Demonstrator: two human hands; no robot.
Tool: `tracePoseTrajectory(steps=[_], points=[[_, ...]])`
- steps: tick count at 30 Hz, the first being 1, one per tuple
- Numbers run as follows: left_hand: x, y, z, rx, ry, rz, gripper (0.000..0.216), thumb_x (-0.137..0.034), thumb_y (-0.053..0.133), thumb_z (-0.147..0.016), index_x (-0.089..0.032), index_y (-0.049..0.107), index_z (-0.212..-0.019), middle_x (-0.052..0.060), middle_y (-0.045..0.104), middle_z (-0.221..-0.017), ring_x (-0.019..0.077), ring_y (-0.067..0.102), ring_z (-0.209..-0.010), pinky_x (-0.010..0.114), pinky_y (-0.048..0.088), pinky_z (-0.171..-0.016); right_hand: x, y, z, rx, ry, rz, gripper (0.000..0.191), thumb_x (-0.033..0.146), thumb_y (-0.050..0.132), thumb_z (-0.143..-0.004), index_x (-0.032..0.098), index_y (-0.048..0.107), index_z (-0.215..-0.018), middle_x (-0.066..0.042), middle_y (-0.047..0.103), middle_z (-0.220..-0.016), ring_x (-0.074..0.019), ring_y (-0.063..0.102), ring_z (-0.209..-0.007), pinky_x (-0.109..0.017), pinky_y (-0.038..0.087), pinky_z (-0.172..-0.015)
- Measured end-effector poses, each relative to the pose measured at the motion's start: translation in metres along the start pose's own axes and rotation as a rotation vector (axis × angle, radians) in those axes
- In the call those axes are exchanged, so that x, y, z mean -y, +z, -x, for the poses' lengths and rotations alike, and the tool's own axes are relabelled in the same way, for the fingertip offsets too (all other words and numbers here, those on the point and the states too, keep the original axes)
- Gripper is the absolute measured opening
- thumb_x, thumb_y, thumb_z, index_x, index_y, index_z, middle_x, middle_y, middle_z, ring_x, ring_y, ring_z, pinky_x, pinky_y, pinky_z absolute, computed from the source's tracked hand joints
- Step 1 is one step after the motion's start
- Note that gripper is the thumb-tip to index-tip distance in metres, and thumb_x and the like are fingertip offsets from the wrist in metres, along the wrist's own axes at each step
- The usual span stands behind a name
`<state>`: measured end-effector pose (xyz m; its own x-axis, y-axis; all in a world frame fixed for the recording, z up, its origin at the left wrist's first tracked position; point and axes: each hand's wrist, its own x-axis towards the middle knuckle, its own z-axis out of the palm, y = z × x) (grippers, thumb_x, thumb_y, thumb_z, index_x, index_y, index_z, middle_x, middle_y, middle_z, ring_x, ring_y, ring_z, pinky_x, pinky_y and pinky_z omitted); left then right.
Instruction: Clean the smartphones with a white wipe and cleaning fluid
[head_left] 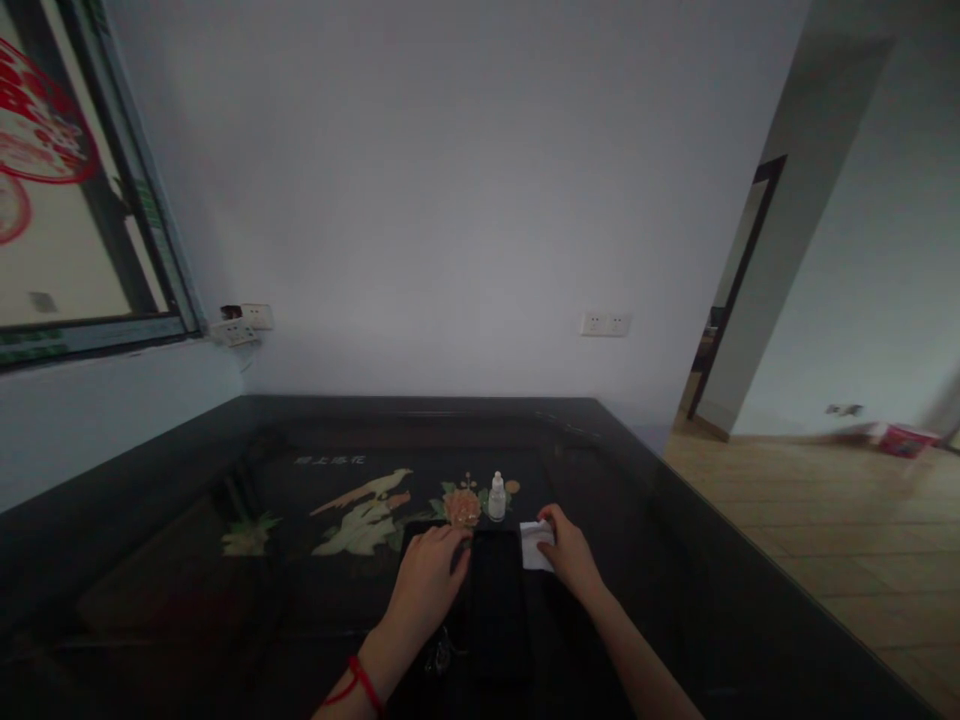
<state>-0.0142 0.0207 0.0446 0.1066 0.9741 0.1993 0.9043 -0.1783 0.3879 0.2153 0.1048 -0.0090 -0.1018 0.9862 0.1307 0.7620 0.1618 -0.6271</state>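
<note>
My right hand [571,553] pinches a small white cloth or paper piece [535,546] between thumb and fingers, just above the dark table. My left hand [430,574], with a red cord bracelet [358,684] on its wrist, curls its fingers at the left of a flat black rectangular object [498,600]. Something dark shows between that thumb and the fingers; its kind is too dim to make out. Behind the black object stands a small white dropper bottle [496,498], upright and capped. A thin coiled cable [441,652] lies below the left hand.
The glossy black table [315,420] bears a printed bird and flower pattern. Its far edge meets a pale wall [450,200] with sockets [604,324]. A window [67,200] is on the left; tiled floor [825,520] and a red box [906,440] lie to the right.
</note>
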Motion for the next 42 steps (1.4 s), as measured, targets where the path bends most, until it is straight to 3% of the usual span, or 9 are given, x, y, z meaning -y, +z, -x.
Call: tracePoseTrajectory(steps=[22, 25, 30, 38, 42], points=[[0.005, -0.008, 0.002, 0.012, 0.001, -0.086, 0.029, -0.025, 0.045, -0.09, -0.022, 0.062, -0.113, 0.005, 0.065, -0.112, 0.0185, 0.056, -0.107, 0.031, 0.037, -0.093, 0.001, -0.001, 0.002, 0.034, -0.024, 0.028, 0.044, 0.006, 0.051, -0.069, 0.02, 0.052, -0.11, -0.006, 0.065, -0.107, -0.0184, 0.061, -0.101, -0.025, 0.042, -0.083], [0.005, -0.004, 0.003, 0.019, 0.001, -0.109, 0.029, -0.025, 0.044, -0.09, -0.022, 0.061, -0.113, 0.005, 0.065, -0.112, 0.0192, 0.055, -0.106, 0.032, 0.036, -0.092, 0.003, -0.003, 0.002, -0.005, -0.028, -0.051, 0.042, 0.007, 0.05, -0.066, 0.02, 0.053, -0.105, -0.005, 0.066, -0.102, -0.0184, 0.062, -0.095, -0.026, 0.044, -0.082], [0.0, 0.01, 0.008, 0.034, -0.016, -0.229, 0.023, -0.03, 0.046, -0.088, -0.019, 0.066, -0.094, 0.008, 0.063, -0.105, 0.0232, 0.051, -0.104, 0.037, 0.034, -0.091, 0.004, -0.009, -0.003, -0.021, -0.025, -0.108, 0.034, 0.011, 0.049, -0.066, 0.016, 0.059, -0.097, -0.003, 0.067, -0.086, -0.0175, 0.063, -0.078, -0.024, 0.047, -0.071], [-0.004, 0.019, 0.012, 0.079, -0.009, -0.251, 0.029, -0.042, 0.048, -0.087, -0.019, 0.066, -0.085, 0.009, 0.06, -0.1, 0.0241, 0.049, -0.102, 0.04, 0.031, -0.093, -0.003, -0.018, -0.007, -0.123, 0.024, -0.04, 0.04, 0.011, 0.045, -0.069, 0.012, 0.065, -0.104, -0.011, 0.067, -0.107, -0.0239, 0.059, -0.101, -0.032, 0.042, -0.09], [-0.005, 0.024, 0.013, 0.102, 0.023, -0.24, 0.027, -0.041, 0.049, -0.086, -0.019, 0.065, -0.087, 0.009, 0.06, -0.1, 0.0252, 0.05, -0.102, 0.041, 0.031, -0.093, 0.001, -0.02, -0.004, -0.068, -0.037, -0.049, 0.042, 0.009, 0.043, -0.074, 0.017, 0.069, -0.106, -0.006, 0.071, -0.103, -0.0205, 0.064, -0.092, -0.027, 0.045, -0.084]])
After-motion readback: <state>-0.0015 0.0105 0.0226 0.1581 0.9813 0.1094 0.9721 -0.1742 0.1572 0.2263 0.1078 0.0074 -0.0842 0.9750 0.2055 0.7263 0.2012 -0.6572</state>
